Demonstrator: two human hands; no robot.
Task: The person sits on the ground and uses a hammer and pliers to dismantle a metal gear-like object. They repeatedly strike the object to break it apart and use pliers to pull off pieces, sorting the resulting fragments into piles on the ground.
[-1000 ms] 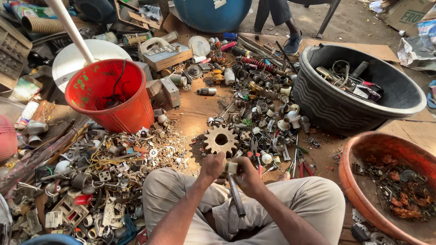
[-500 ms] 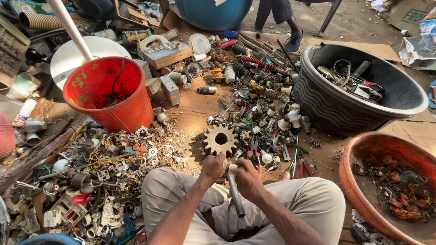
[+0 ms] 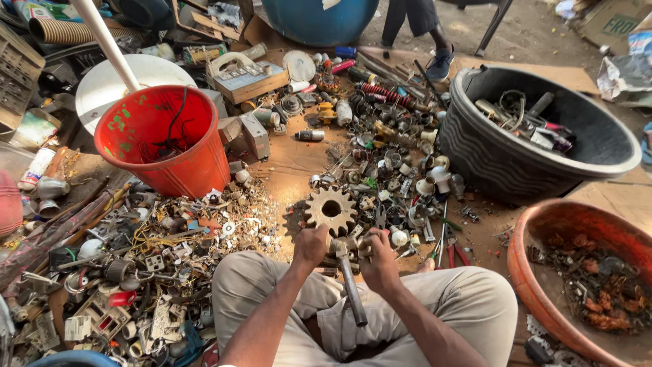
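Seated worker's left hand [image 3: 311, 246] and right hand [image 3: 379, 261], both clenched on a small metal part [image 3: 343, 250] held just above the knees at near centre; a hammer [image 3: 351, 289] lies between the thighs, its head just under the hands. A toothed gear [image 3: 331, 209] stands just beyond the left hand, touching or nearly so. Farther off: a red bucket [image 3: 166, 139] at left, a black tub [image 3: 536, 136] at far right, an orange basin [image 3: 577, 272] of rusty scrap at near right.
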